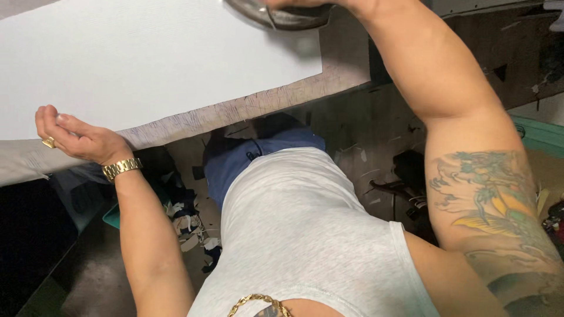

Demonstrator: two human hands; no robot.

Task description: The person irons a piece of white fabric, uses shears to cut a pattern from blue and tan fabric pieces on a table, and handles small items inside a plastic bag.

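White sheet (pixel 147 64) just above left fingers (pixel 61 120)

Bright, even light falls on the white sheet (pixel 147 58), which is nearly washed out. Under the worktop (pixel 346 58) the floor (pixel 88 276) lies dim, black at the left edge. A soft shadow trails the metal tool (pixel 276 14). Focus is slightly soft and grainy throughout

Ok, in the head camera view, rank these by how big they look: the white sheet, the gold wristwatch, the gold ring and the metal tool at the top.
1. White sheet, largest by far.
2. Metal tool, under the right hand and cut off by the frame edge, so its full size is unsure.
3. Gold wristwatch.
4. Gold ring on the left hand, smallest.
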